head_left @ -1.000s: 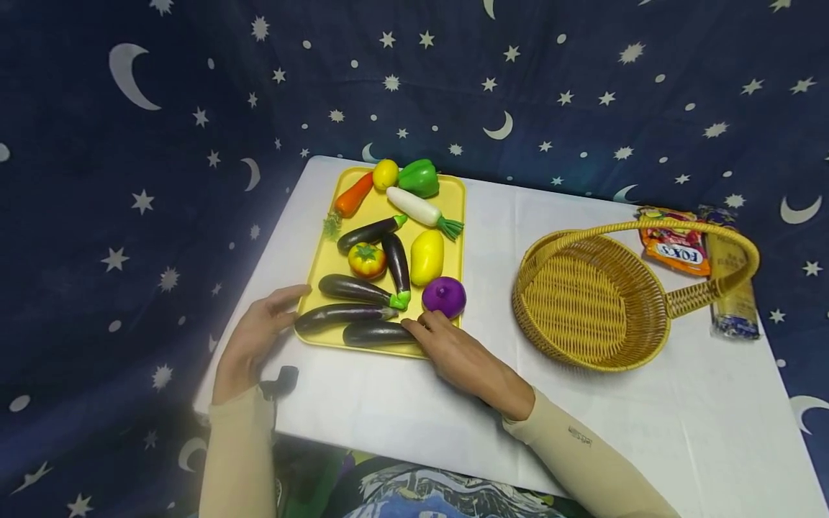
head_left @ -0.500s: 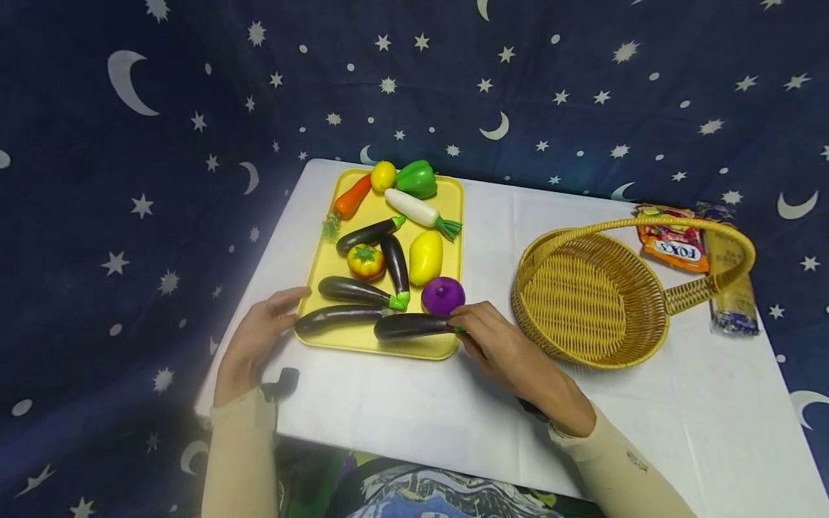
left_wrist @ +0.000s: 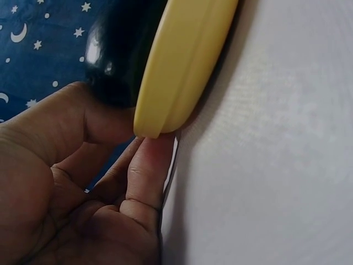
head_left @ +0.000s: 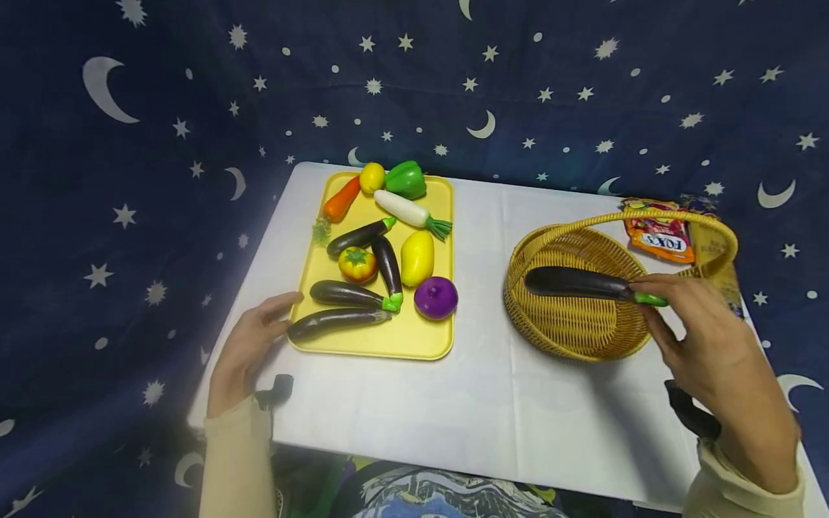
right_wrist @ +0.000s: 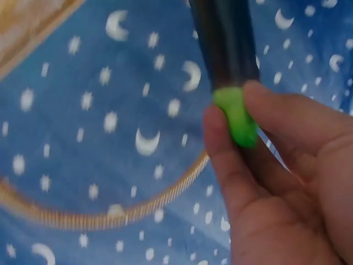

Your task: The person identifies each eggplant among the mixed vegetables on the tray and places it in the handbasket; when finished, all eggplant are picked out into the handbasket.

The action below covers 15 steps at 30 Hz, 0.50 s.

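My right hand (head_left: pixel 719 352) pinches a dark purple eggplant (head_left: pixel 573 282) by its green stem (right_wrist: pixel 237 113), between thumb and fingers. The eggplant is level above the wicker basket (head_left: pixel 570 334). At the left, my left hand (head_left: pixel 249 345) holds the near left edge of the yellow tray (head_left: pixel 414 348); in the left wrist view, thumb and a finger (left_wrist: pixel 149 171) lie on either side of its rim. On the tray, another eggplant (head_left: pixel 337 324) is closest to this hand. Several more eggplants (head_left: pixel 350 293) lie beyond it, with a tomato (head_left: pixel 358 265) among them.
The tray also bears a purple onion-like vegetable (head_left: pixel 436 298), a yellow mango-like fruit (head_left: pixel 417 259), a white radish (head_left: pixel 401 207), a carrot (head_left: pixel 341 200), a lemon (head_left: pixel 372 178) and a green pepper (head_left: pixel 406 180). Behind the basket's arched handle (head_left: pixel 622 216) lies a snack bag (head_left: pixel 659 237).
My right hand has lifted the eggplant off the tray's near edge and carried it right, over the basket. My left hand has stayed at the tray's edge.
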Tool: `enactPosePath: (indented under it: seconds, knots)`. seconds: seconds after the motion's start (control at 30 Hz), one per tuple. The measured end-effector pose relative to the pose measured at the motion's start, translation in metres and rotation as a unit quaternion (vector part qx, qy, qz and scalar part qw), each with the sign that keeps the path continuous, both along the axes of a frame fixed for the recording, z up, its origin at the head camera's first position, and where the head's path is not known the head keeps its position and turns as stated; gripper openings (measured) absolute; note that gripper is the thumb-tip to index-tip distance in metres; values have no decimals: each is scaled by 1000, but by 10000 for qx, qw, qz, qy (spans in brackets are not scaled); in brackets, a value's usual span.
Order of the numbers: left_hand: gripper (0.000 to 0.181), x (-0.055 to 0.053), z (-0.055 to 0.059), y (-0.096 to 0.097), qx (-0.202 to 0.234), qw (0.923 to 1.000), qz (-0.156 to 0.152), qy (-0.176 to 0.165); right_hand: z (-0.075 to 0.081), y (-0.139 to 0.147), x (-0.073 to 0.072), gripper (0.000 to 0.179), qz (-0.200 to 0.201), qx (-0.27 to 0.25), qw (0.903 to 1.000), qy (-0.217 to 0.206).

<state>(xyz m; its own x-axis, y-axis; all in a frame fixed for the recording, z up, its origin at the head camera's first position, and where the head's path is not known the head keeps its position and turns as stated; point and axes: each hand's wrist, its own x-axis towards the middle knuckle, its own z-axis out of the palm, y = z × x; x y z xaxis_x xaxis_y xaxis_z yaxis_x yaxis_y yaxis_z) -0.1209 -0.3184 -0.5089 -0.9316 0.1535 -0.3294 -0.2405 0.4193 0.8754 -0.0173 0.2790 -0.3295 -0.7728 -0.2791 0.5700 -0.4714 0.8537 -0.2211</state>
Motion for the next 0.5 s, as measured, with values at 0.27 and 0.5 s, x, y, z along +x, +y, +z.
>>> enactPosePath:
  seconds: [0.27, 0.5]
  knots:
    - [58, 3, -2, -6, 218, 9997, 93, -95, -14, 22, -56, 39, 76, 484, 9976, -482]
    - [56, 1, -4, -3, 80, 9997, -78, 232, -23, 25, -99, 26, 129, 826, 9894, -1185]
